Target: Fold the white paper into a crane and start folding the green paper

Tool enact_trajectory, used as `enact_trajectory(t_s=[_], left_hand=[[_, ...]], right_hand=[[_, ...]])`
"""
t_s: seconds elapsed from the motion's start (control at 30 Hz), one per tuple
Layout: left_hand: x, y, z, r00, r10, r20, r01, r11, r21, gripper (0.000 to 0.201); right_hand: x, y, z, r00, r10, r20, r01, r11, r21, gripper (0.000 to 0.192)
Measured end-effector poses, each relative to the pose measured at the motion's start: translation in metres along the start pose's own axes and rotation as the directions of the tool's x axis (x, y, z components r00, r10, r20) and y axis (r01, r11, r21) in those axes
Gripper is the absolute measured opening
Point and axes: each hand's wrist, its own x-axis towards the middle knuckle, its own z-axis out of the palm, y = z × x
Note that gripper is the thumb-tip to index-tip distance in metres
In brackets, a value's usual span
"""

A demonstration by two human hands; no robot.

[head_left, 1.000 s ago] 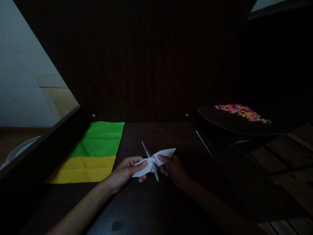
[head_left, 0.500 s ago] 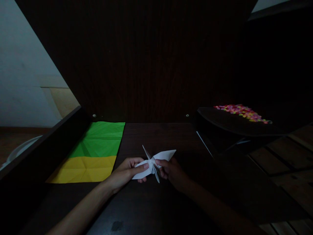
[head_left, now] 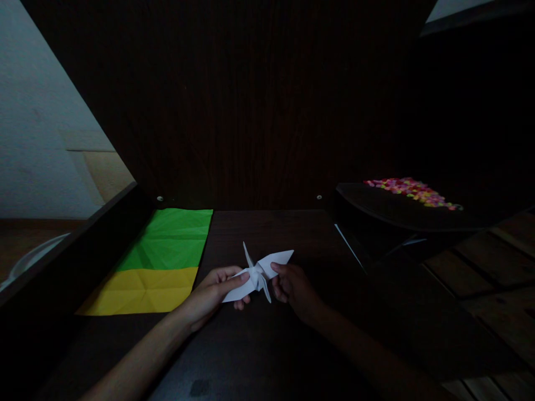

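A white origami crane (head_left: 256, 273) is held between both hands above the dark wooden surface, its two wings spread left and right. One thin point rises at the back and another slants down towards me. My left hand (head_left: 217, 291) pinches the left wing, thumb on top and fingertips showing underneath. On the right wing, my right hand (head_left: 292, 287) has its thumb on the paper near the body; its curled fingers are partly hidden below and in shadow.
Left of the hands lie a creased green sheet (head_left: 175, 239) and a yellow sheet (head_left: 146, 289). Small pink, red and yellow pieces (head_left: 412, 191) are heaped on a dark curved shelf (head_left: 376, 209) at right. A tall dark panel (head_left: 251, 111) stands behind; a low side board (head_left: 83, 239) borders the left.
The crane has turned slightly and shifted a little left. My right thumb has slid from beside the body outward along the right wing. The left hand keeps its pinch.
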Motion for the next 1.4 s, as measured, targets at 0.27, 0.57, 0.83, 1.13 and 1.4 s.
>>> enact_trajectory(t_s=[0.27, 0.57, 0.83, 1.13, 1.4], left_hand=[[0.0, 0.003, 0.004, 0.98, 0.121, -0.159, -0.127, 0.991, -0.031, 0.028], [-0.003, -0.002, 0.007, 0.971, 0.145, -0.189, -0.139, 0.989, 0.043, 0.031], [0.005, -0.01, 0.002, 0.981, 0.078, -0.176, -0.084, 0.996, -0.026, 0.039], [0.008, -0.01, -0.003, 0.978, 0.101, -0.184, -0.113, 0.992, -0.059, 0.05], [0.011, -0.017, -0.008, 0.981, 0.121, -0.152, -0.124, 0.992, -0.012, 0.05]], right_hand=[[-0.002, -0.01, -0.009, 0.969, -0.246, -0.011, 0.242, 0.961, -0.131, 0.036], [-0.018, -0.019, -0.01, 0.658, -0.716, 0.232, 0.701, 0.471, -0.535, 0.022], [-0.015, -0.019, -0.013, 0.562, -0.787, 0.255, 0.695, 0.282, -0.662, 0.008], [0.014, -0.041, -0.04, 0.369, -0.929, -0.015, 0.474, 0.202, -0.857, 0.019], [0.053, -0.061, -0.09, 0.331, -0.939, -0.092, 0.24, 0.178, -0.954, 0.025]])
